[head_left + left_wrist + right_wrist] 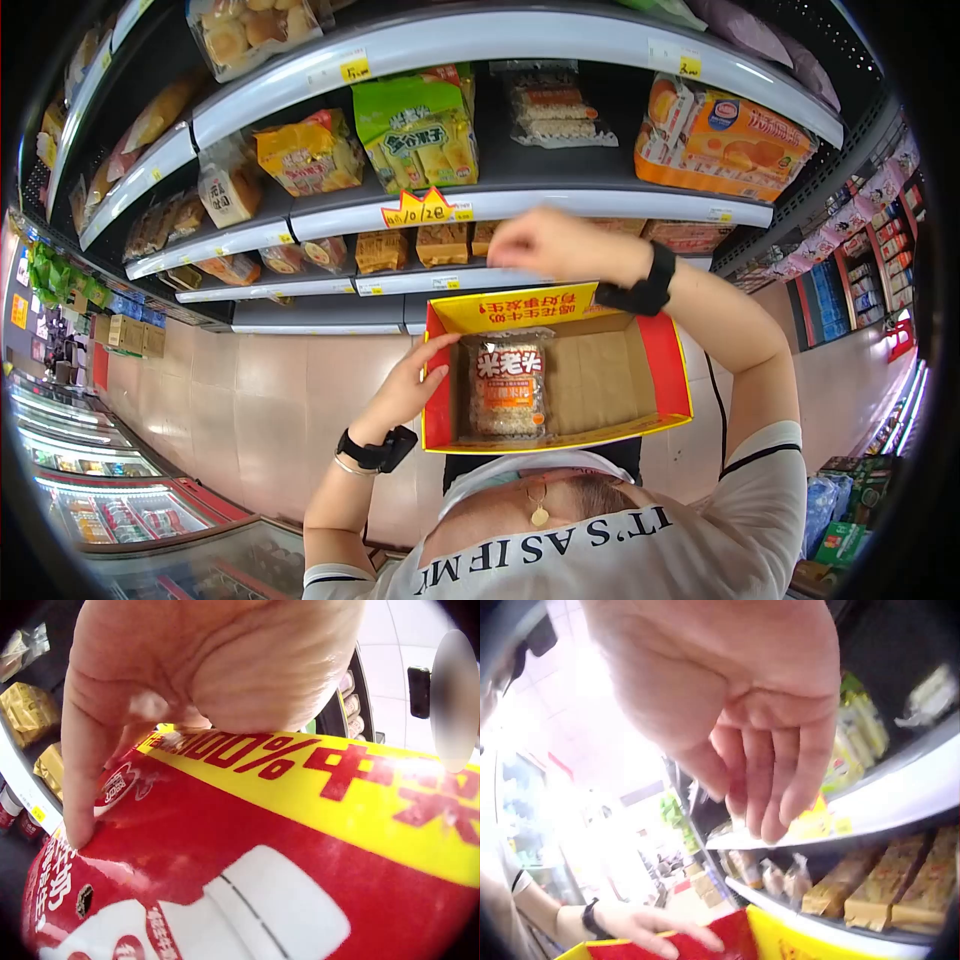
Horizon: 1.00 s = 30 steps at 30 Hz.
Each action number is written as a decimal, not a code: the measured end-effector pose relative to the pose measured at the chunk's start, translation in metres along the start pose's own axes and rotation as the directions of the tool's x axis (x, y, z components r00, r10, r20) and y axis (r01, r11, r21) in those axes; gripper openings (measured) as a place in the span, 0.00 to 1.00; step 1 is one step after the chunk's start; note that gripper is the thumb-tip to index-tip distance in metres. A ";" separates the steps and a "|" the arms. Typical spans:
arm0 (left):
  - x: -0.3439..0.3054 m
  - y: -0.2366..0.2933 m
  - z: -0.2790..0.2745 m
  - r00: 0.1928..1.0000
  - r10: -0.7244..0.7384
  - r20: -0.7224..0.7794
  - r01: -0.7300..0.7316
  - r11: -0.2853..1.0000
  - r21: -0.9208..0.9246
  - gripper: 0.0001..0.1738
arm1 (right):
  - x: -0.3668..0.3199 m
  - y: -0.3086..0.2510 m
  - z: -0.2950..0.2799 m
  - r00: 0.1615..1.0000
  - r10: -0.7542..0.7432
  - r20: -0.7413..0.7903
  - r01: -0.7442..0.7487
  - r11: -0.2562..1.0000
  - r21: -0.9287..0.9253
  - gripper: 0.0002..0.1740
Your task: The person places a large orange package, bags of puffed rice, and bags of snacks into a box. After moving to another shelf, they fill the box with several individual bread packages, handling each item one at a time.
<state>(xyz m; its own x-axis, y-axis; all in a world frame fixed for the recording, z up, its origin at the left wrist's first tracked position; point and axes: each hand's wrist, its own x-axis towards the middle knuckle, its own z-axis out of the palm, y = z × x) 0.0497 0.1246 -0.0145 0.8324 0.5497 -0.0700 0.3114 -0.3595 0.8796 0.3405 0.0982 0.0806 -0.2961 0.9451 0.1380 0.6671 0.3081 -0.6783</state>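
A red and yellow cardboard box (660, 372) with its top open is in front of the person's body. Inside it, on the left, lies a clear packet of puffed rice snack (508, 385) with a red and white label. My left hand (405, 388) grips the box's left wall at the rim; in the left wrist view, a finger of this hand (202, 667) lies along the red printed outside. Above the box's far edge, by the shelf front, is my right hand (550, 245). Its fingers (761, 784) are loosely bent with nothing between them.
Shelves ahead hold a green snack bag (415, 130), a yellow snack bag (310, 155), a clear packet (555, 105) and an orange multipack (725, 135). Gold packs (440, 245) stand on the lower shelf. Freezer cases (130, 510) line the left side.
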 end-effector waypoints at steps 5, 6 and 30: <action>0.000 0.008 -0.001 0.999 -0.035 0.013 0.035 0.999 0.032 0.25 | -0.035 0.009 0.090 0.815 0.077 0.575 0.162 0.921 -0.353 0.10; -0.001 0.010 -0.001 0.999 -0.036 0.013 0.036 0.999 0.035 0.25 | -0.041 0.015 0.103 0.816 0.074 0.573 0.164 0.922 -0.352 0.10; -0.002 0.001 0.003 1.000 0.000 -0.005 0.001 0.998 0.061 0.25 | -0.083 0.092 0.165 0.975 0.152 0.161 -0.020 0.785 -0.619 0.06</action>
<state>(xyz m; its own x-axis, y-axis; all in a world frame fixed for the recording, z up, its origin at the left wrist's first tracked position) 0.0493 0.1210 -0.0145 0.8301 0.5535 -0.0680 0.3393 -0.4045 0.8493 0.3136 0.0307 -0.1128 -0.2978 0.9509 -0.0847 0.9527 0.2905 -0.0891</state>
